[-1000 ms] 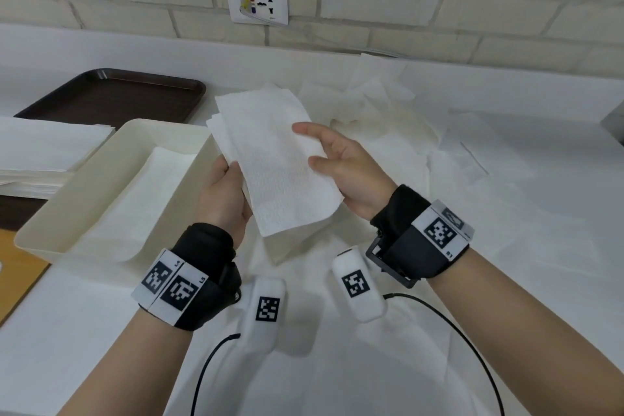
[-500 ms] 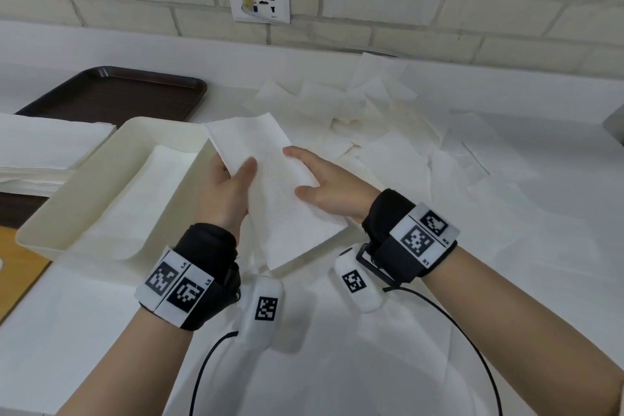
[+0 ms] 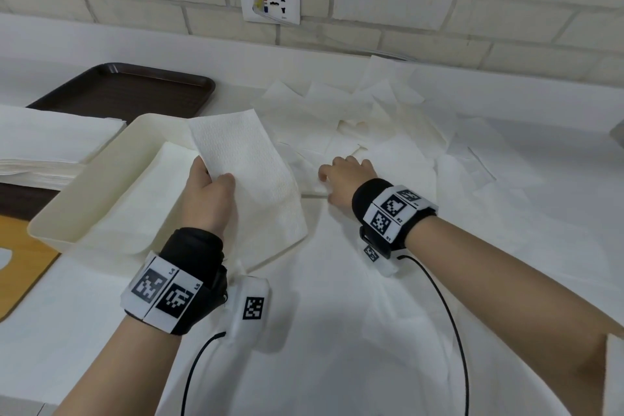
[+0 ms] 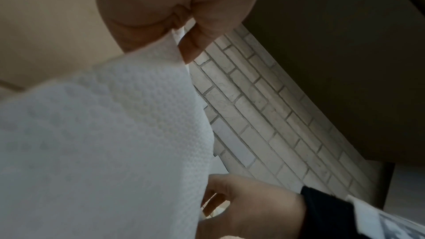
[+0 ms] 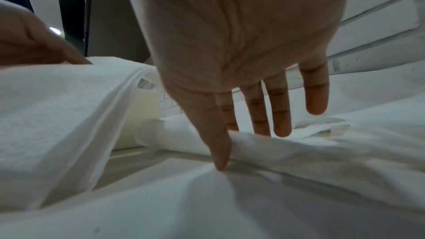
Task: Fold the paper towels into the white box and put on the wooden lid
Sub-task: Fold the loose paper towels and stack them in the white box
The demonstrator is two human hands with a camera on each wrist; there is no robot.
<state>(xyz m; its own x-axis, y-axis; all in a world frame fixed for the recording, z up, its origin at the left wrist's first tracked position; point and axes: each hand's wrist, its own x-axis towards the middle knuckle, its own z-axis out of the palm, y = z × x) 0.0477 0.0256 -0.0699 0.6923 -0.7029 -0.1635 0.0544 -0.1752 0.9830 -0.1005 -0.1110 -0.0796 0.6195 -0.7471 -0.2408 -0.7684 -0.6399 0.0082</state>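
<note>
A folded paper towel [image 3: 250,172] is pinched between the thumb and fingers of my left hand [image 3: 211,191], just right of the white box [image 3: 111,165]; the same folded paper towel [image 4: 103,143] fills the left wrist view. The box holds folded towels. My right hand [image 3: 341,179] lies on the heap of loose paper towels [image 3: 371,132], its straight fingers [image 5: 279,115] touching a sheet. The wooden lid [image 3: 20,253] shows at the left edge.
A dark brown tray [image 3: 128,91] sits at the back left. A stack of white paper [image 3: 44,142] lies left of the box. The brick wall with a socket plate [image 3: 269,5] runs along the back. White sheets cover the table front.
My right hand has let go of the folded towel and moved right onto the loose heap. The left hand now holds the towel alone, lower and nearer the box.
</note>
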